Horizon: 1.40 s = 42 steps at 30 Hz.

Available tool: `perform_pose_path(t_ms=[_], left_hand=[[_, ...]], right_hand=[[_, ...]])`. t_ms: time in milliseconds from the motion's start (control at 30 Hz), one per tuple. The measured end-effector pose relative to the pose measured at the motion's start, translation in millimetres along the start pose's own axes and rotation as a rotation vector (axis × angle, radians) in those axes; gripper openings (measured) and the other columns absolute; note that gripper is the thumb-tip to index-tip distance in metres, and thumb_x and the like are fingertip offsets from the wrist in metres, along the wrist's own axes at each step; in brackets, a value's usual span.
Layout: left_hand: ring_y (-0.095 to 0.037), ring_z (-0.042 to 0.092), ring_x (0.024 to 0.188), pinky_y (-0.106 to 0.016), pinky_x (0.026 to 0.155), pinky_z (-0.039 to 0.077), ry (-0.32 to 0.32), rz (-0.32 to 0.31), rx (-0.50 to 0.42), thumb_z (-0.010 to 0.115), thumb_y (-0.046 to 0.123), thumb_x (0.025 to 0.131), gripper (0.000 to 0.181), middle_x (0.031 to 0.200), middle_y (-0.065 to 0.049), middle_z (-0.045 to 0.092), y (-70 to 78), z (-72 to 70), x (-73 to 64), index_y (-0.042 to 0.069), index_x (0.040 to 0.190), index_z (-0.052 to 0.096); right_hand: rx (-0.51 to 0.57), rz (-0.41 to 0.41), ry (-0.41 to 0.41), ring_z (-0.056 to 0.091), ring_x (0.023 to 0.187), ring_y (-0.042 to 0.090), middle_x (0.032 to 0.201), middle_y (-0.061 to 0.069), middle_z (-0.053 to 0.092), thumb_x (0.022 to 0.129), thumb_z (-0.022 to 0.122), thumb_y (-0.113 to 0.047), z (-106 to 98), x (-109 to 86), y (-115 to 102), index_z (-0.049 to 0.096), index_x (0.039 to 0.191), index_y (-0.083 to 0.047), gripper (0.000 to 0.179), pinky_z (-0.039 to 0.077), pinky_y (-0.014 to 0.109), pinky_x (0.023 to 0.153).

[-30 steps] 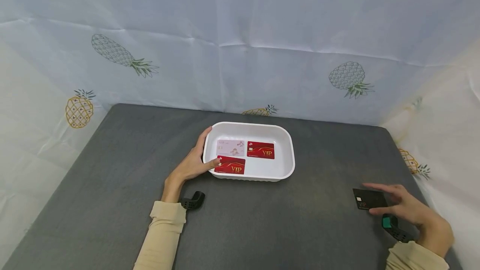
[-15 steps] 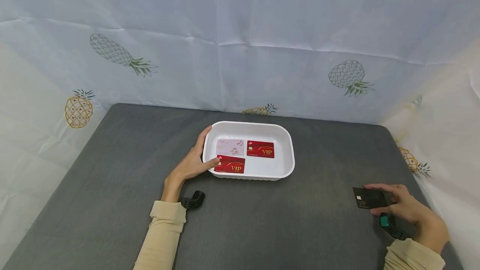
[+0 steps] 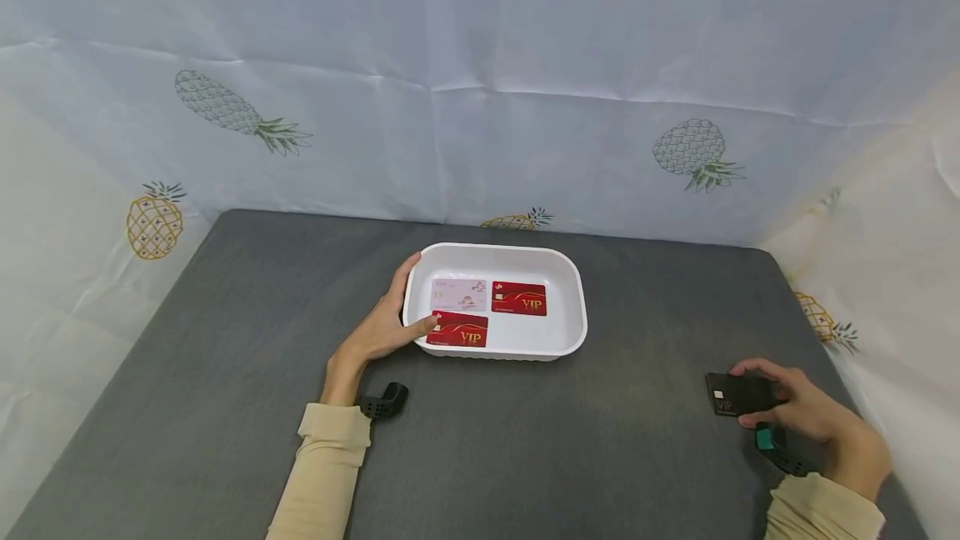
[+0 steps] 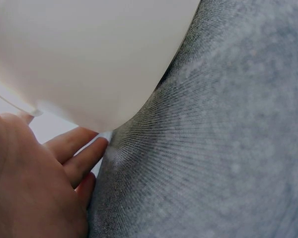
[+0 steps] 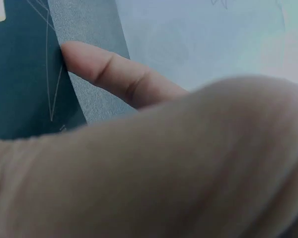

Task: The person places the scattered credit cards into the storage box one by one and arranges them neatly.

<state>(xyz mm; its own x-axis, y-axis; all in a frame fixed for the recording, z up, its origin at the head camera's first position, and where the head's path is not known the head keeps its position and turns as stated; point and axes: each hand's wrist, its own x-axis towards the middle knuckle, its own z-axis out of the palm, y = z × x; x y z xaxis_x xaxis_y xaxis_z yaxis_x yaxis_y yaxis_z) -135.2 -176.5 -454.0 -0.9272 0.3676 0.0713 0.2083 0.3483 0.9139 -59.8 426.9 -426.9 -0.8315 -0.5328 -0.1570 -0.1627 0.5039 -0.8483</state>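
Note:
My left hand [image 3: 381,327] grips the left end of a white plastic tray [image 3: 528,338], thumb over the near-left rim and fingers along the outer side. In the left wrist view the fingers lie against the tray's outer wall [image 4: 89,59]. Inside lie a pale pink VIP card [image 3: 459,293], a red VIP card [image 3: 519,298] beside it and another red VIP card [image 3: 465,330] nearer, by my thumb. Far to the right, my right hand [image 3: 813,415] pinches a black VIP card [image 3: 738,394] by its long edges; a fingertip [image 5: 77,57] meets one edge in the right wrist view.
A grey cloth-covered table [image 3: 570,440] carries everything, with a wide stretch of it between tray and black card. White sheets with pineapple prints [image 3: 690,148] hang behind and at both sides. Dark devices are worn on the left [image 3: 386,401] and right [image 3: 780,448] wrists.
My right hand has shifted slightly left and its fingers have curled closer around the black card. The left hand keeps its grip; the tray stays in place.

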Motion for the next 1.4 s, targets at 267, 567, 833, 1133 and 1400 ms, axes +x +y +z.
perform_pose_path(t_ms=[267,567,833,1133,1400], left_hand=[[-0.033,0.055,0.124,-0.052,0.105,0.044,0.004,0.009,0.009,0.076,0.044,0.086,0.106,0.139,-0.019,0.052,-0.6,-0.4,-0.3,0.025,0.164,0.006],[-0.034,0.054,0.125,-0.054,0.106,0.042,0.000,0.022,0.003,0.074,0.054,0.086,0.108,0.140,-0.020,0.051,-0.3,-0.1,-0.1,0.025,0.164,0.006],[-0.033,0.053,0.126,-0.054,0.107,0.042,0.004,0.018,0.007,0.074,0.056,0.085,0.109,0.141,-0.019,0.051,-0.3,-0.1,-0.7,0.025,0.164,0.006],[-0.033,0.054,0.125,-0.052,0.105,0.043,0.007,0.019,0.008,0.076,0.043,0.086,0.106,0.139,-0.018,0.052,-0.6,0.2,-0.5,0.025,0.164,0.007],[-0.032,0.056,0.123,-0.052,0.105,0.043,0.004,0.028,0.007,0.076,0.046,0.086,0.106,0.137,-0.019,0.054,-1.2,-0.3,-0.5,0.025,0.164,0.007]], right_hand=[[-0.002,-0.013,-0.001,0.065,0.083,0.001,0.107,-0.027,0.063,0.083,0.076,0.011,0.0,1.8,-0.1,0.059,0.129,-0.031,0.065,0.050,0.021,0.065],[-0.193,0.071,0.168,0.055,0.079,-0.002,0.099,-0.024,0.060,0.078,0.080,0.010,6.5,-1.4,-6.0,0.065,0.125,-0.027,0.061,0.042,0.020,0.066],[-0.134,0.095,0.097,0.059,0.086,-0.004,0.108,-0.033,0.060,0.086,0.075,0.006,1.9,-2.0,-0.4,0.062,0.130,-0.035,0.062,0.047,0.019,0.068],[-0.119,0.054,0.119,0.065,0.088,-0.001,0.113,-0.028,0.065,0.090,0.069,0.008,3.3,5.6,-13.9,0.062,0.132,-0.005,0.045,0.050,0.020,0.069],[-0.340,0.268,0.246,0.044,0.090,-0.009,0.119,0.016,0.051,0.091,0.078,-0.017,11.7,11.6,-30.8,0.057,0.137,0.002,0.055,0.046,0.022,0.071]])
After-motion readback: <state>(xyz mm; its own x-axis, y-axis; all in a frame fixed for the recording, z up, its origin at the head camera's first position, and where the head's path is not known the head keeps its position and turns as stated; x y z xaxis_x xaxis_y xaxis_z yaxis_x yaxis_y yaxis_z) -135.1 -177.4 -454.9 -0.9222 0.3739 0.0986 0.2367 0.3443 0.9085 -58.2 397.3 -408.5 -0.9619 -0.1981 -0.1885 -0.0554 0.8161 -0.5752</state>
